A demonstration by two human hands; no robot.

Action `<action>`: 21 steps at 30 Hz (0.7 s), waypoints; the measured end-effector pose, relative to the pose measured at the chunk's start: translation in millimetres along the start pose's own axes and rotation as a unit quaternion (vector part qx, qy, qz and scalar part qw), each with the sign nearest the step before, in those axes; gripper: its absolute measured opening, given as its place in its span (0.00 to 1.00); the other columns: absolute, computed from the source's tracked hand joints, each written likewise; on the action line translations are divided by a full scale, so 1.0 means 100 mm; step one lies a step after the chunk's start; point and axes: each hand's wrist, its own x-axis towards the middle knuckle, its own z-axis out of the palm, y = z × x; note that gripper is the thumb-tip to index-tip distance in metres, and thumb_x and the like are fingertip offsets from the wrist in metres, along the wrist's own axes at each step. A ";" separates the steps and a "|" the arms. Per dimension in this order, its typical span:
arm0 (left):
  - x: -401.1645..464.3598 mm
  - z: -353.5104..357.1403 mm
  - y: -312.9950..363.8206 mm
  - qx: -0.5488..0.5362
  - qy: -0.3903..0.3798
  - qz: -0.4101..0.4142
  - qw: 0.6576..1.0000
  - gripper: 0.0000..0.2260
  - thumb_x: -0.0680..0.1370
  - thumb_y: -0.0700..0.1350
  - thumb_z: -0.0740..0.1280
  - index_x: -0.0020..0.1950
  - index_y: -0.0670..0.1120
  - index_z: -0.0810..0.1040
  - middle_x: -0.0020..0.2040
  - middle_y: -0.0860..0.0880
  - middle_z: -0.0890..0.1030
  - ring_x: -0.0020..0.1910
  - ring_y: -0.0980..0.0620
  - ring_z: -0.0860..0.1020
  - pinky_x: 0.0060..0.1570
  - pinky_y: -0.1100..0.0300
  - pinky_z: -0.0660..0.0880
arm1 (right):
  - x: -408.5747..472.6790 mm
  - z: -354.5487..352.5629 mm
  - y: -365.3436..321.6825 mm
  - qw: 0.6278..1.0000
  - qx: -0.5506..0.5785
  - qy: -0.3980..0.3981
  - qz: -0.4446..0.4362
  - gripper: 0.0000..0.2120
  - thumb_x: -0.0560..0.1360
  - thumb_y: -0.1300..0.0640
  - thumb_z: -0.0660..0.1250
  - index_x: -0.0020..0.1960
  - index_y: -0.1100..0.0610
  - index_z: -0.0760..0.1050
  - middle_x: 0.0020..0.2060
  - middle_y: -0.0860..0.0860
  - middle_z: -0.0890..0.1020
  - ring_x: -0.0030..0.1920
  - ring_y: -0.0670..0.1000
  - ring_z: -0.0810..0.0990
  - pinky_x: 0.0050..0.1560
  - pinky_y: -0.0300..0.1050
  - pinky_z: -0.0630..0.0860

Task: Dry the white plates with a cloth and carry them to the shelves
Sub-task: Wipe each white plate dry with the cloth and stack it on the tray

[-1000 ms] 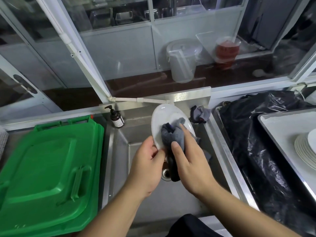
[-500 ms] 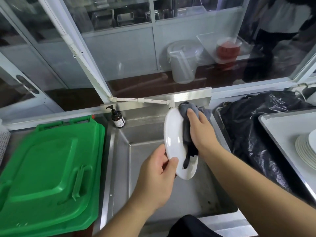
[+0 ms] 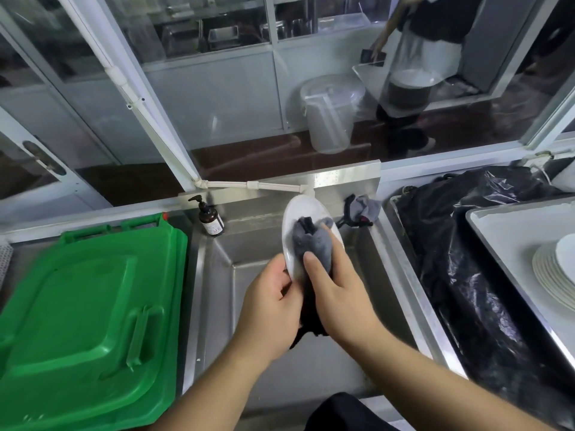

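**One head-worn view, looking down over the sink**

A single wide-angle camera (worn on the person's head) looks forward and steeply down, close above the stainless steel sink basin [image 3: 311, 368]. Its far rim lies mid-frame, the glazed white-framed partition [image 3: 217, 88] behind fills the top, and both forearms enter from the bottom edge. Straight lines bow outward toward the corners.

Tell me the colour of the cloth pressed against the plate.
Grey, with a darker, near-black part hanging below the right hand. The cloth shows best in the head view, against the white plate.
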 end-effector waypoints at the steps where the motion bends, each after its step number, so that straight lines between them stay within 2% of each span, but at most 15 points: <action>1: 0.00 0.01 0.01 -0.018 -0.004 -0.005 1.000 0.10 0.83 0.44 0.63 0.59 0.55 0.81 0.52 0.49 0.88 0.53 0.46 0.87 0.54 0.37 0.83 | 0.04 -0.03 -0.01 0.999 -0.032 -0.001 -0.039 0.24 0.84 0.52 0.64 0.73 0.29 0.65 0.68 0.25 0.74 0.71 0.30 0.70 0.70 0.34 0.67; 3: 0.00 0.02 -0.01 -0.042 -0.016 -0.014 0.999 0.12 0.82 0.42 0.63 0.61 0.53 0.81 0.54 0.46 0.88 0.56 0.41 0.86 0.59 0.34 0.80 | 0.17 -0.09 -0.04 0.992 -0.086 -0.009 -0.093 0.28 0.84 0.52 0.66 0.80 0.39 0.63 0.76 0.28 0.65 0.78 0.31 0.60 0.77 0.36 0.59; 4: -0.01 0.02 -0.02 -0.044 -0.024 -0.015 0.999 0.13 0.81 0.41 0.63 0.61 0.53 0.81 0.53 0.45 0.88 0.55 0.38 0.85 0.59 0.32 0.80 | 0.24 -0.11 -0.08 0.989 -0.100 -0.011 -0.108 0.27 0.83 0.52 0.67 0.80 0.41 0.65 0.77 0.31 0.65 0.79 0.33 0.59 0.79 0.38 0.57; 6: -0.05 0.03 -0.04 -0.040 -0.043 -0.016 0.998 0.13 0.80 0.42 0.63 0.60 0.54 0.81 0.51 0.42 0.87 0.52 0.32 0.84 0.56 0.30 0.79 | 0.38 -0.17 -0.15 0.988 -0.097 0.002 -0.123 0.22 0.82 0.50 0.67 0.73 0.34 0.71 0.72 0.31 0.73 0.75 0.33 0.67 0.78 0.42 0.62; 8: -0.11 0.05 -0.03 -0.021 -0.057 -0.001 0.998 0.12 0.80 0.46 0.63 0.60 0.55 0.81 0.50 0.42 0.87 0.51 0.32 0.83 0.55 0.31 0.80 | 0.52 -0.22 -0.21 0.992 -0.095 0.025 -0.083 0.12 0.80 0.44 0.66 0.59 0.28 0.75 0.56 0.29 0.82 0.60 0.30 0.77 0.65 0.43 0.74; 10: -0.16 0.07 -0.01 0.015 -0.070 0.025 0.997 0.10 0.80 0.48 0.63 0.59 0.55 0.80 0.46 0.44 0.86 0.48 0.35 0.82 0.53 0.35 0.81 | 0.64 -0.27 -0.25 0.996 -0.073 0.032 -0.027 0.07 0.78 0.39 0.65 0.51 0.25 0.76 0.47 0.27 0.82 0.51 0.29 0.78 0.52 0.39 0.73; 12: -0.19 0.08 -0.02 0.060 -0.069 0.050 0.995 0.08 0.81 0.48 0.62 0.56 0.54 0.79 0.37 0.47 0.81 0.37 0.41 0.77 0.44 0.45 0.81 | 0.73 -0.29 -0.25 0.998 -0.020 0.045 0.042 0.03 0.76 0.36 0.65 0.48 0.26 0.76 0.46 0.31 0.83 0.50 0.34 0.80 0.48 0.39 0.71; 13: -0.20 0.08 -0.01 0.088 -0.059 0.064 0.992 0.06 0.81 0.47 0.62 0.54 0.53 0.79 0.32 0.50 0.76 0.32 0.48 0.71 0.36 0.53 0.77 | 0.75 -0.29 -0.25 0.995 0.009 0.058 0.081 0.03 0.76 0.35 0.65 0.49 0.29 0.76 0.49 0.35 0.83 0.52 0.39 0.81 0.49 0.41 0.73; 14: -0.21 0.08 0.00 0.120 -0.050 0.078 0.988 0.06 0.81 0.47 0.62 0.53 0.53 0.78 0.30 0.52 0.72 0.30 0.54 0.66 0.32 0.58 0.70 | 0.76 -0.29 -0.24 0.990 0.041 0.070 0.117 0.07 0.75 0.34 0.65 0.51 0.32 0.76 0.53 0.40 0.83 0.54 0.45 0.82 0.53 0.45 0.77; 16: -0.24 0.08 0.02 0.174 -0.050 0.090 0.979 0.05 0.82 0.46 0.62 0.54 0.54 0.77 0.30 0.53 0.72 0.30 0.52 0.66 0.30 0.61 0.62 | 0.76 -0.27 -0.21 0.975 0.107 0.078 0.179 0.22 0.71 0.31 0.68 0.62 0.38 0.77 0.58 0.47 0.82 0.57 0.53 0.82 0.63 0.55 0.78; 17: -0.25 0.09 0.02 0.198 -0.053 0.093 0.974 0.05 0.82 0.46 0.62 0.54 0.55 0.75 0.32 0.52 0.74 0.30 0.51 0.68 0.30 0.61 0.61 | 0.75 -0.25 -0.19 0.966 0.134 0.072 0.208 0.32 0.68 0.30 0.71 0.68 0.43 0.76 0.56 0.47 0.82 0.57 0.54 0.82 0.64 0.56 0.77; 18: -0.25 0.09 0.00 0.226 -0.056 0.099 0.968 0.07 0.83 0.45 0.63 0.56 0.58 0.75 0.33 0.51 0.73 0.31 0.50 0.70 0.30 0.60 0.61 | 0.73 -0.24 -0.18 0.958 0.157 0.060 0.234 0.39 0.65 0.28 0.73 0.70 0.47 0.76 0.53 0.48 0.82 0.54 0.54 0.83 0.60 0.54 0.78; 19: -0.26 0.09 -0.02 0.261 -0.055 0.110 0.957 0.11 0.84 0.45 0.63 0.61 0.61 0.75 0.34 0.48 0.72 0.33 0.48 0.71 0.31 0.58 0.59 | 0.71 -0.24 -0.15 0.949 0.180 0.046 0.254 0.41 0.62 0.28 0.77 0.67 0.50 0.78 0.50 0.50 0.84 0.51 0.55 0.84 0.56 0.53 0.81; 20: -0.27 0.08 -0.05 0.301 -0.051 0.126 0.944 0.17 0.84 0.44 0.64 0.69 0.62 0.74 0.34 0.46 0.70 0.34 0.46 0.71 0.32 0.56 0.57 | 0.69 -0.25 -0.13 0.943 0.200 0.030 0.264 0.40 0.61 0.29 0.80 0.64 0.52 0.80 0.49 0.52 0.86 0.50 0.56 0.86 0.53 0.53 0.83; 21: -0.26 0.07 -0.06 0.337 -0.047 0.146 0.929 0.20 0.84 0.43 0.64 0.75 0.58 0.72 0.33 0.47 0.69 0.33 0.45 0.71 0.33 0.56 0.56 | 0.66 -0.27 -0.10 0.939 0.216 0.013 0.269 0.39 0.60 0.31 0.82 0.62 0.53 0.82 0.48 0.54 0.87 0.49 0.57 0.86 0.51 0.53 0.84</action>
